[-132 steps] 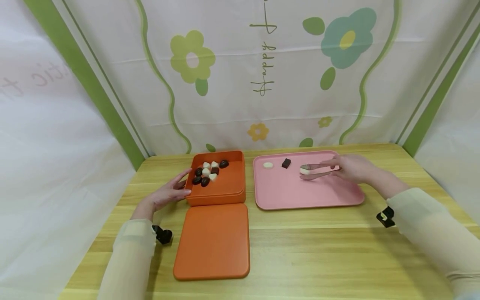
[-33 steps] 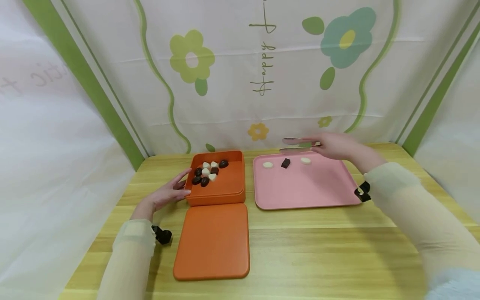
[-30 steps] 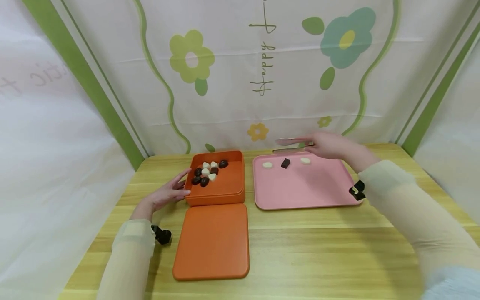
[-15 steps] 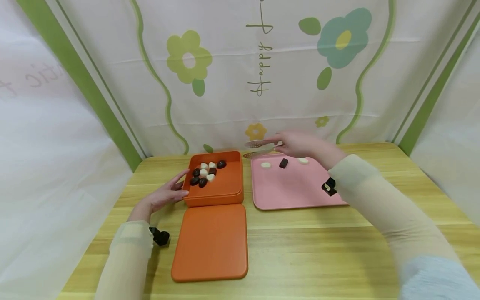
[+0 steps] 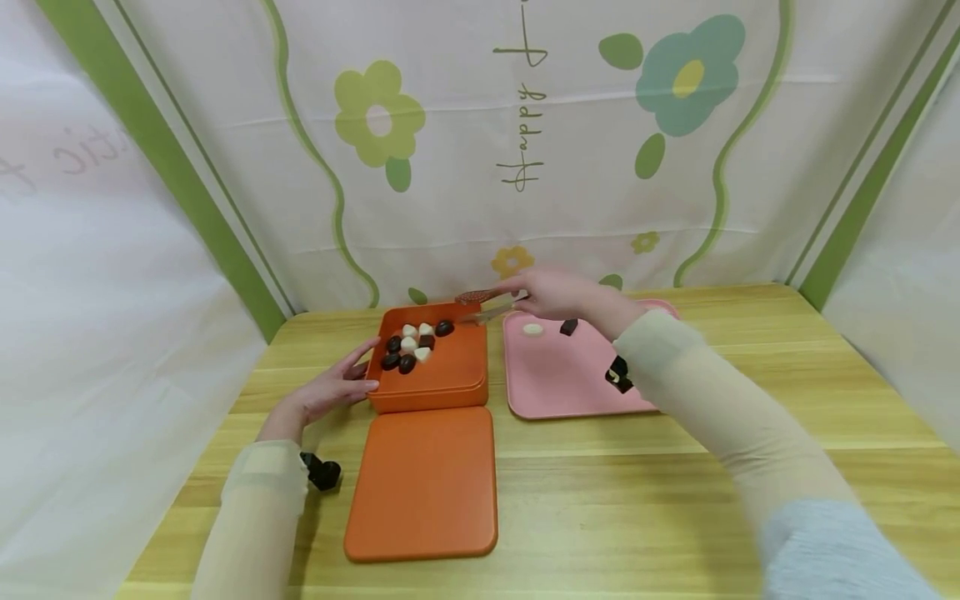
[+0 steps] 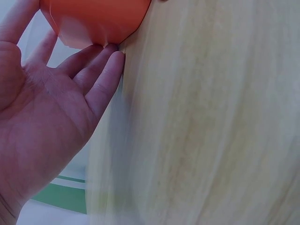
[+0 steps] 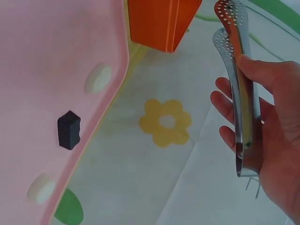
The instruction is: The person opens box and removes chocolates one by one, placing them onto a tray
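My left hand (image 5: 330, 390) rests its spread fingers and thumb against the left wall of an orange square box (image 5: 450, 371); in the left wrist view the fingers lie nearly straight along its side. Inside sit several dark and white chocolate-like pieces (image 5: 408, 343). My right hand (image 5: 558, 293) grips metal tongs (image 7: 246, 108), whose perforated tips stand apart over the box's back right part. Nothing shows between the tips. On the pink tray (image 5: 577, 383) lie a white oval piece (image 5: 532, 330) and a dark block (image 5: 569, 327); another white piece (image 7: 41, 188) shows in the right wrist view.
An orange lid (image 5: 423, 483) lies flat on the wooden table (image 5: 600, 500), in front of the box. The tray stands right of the box, partly under my right forearm. A flowered white curtain (image 5: 465, 167) hangs close behind both.
The white piece first between the tongs now lies near the tray's back edge. My right hand has carried the tongs up, then left and down to the box. The left hand stays put.
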Demonstrator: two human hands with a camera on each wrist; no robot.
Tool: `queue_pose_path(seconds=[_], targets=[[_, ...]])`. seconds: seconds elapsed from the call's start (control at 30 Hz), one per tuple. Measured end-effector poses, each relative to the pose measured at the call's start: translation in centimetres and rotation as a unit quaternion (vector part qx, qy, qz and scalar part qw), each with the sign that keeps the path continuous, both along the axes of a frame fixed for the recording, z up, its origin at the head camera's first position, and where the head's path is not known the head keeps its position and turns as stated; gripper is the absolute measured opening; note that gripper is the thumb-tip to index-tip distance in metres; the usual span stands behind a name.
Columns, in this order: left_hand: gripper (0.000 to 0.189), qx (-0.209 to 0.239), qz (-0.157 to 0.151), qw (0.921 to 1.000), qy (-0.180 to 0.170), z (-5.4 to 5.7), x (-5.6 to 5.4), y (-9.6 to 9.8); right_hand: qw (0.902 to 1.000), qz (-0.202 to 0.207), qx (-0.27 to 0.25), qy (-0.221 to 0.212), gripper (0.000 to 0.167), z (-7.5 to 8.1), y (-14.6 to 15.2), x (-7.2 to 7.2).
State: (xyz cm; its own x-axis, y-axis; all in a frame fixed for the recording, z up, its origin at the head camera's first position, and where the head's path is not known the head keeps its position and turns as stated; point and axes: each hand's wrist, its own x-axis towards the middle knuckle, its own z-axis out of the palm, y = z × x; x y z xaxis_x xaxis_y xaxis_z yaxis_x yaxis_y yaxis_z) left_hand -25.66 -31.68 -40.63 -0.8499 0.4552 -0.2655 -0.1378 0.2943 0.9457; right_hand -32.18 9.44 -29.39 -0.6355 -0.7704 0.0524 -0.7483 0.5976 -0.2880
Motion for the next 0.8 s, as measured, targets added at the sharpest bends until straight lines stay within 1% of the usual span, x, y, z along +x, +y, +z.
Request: queue_pose_path(seconds=[0.2, 0.4, 0.8], targets=[[0.085, 0.004, 0.002, 1.0000, -0.003, -0.2, -0.1, 0.0, 0.9999, 0.001, 0.008, 0.007, 0.041, -0.8, -1.8, -0.5], [0.084, 0.004, 0.003, 1.0000, -0.001, -0.3, -0.1, -0.1, 0.9993, 0.007, 0.016, 0.033, 0.041, -1.5, -3.5, -0.7], [0.085, 0.000, -0.002, 1.0000, 0.002, -0.2, -0.2, -0.2, 0.9969, -0.014, 0.059, 0.049, 0.044, -2.4, -5.4, -0.3]])
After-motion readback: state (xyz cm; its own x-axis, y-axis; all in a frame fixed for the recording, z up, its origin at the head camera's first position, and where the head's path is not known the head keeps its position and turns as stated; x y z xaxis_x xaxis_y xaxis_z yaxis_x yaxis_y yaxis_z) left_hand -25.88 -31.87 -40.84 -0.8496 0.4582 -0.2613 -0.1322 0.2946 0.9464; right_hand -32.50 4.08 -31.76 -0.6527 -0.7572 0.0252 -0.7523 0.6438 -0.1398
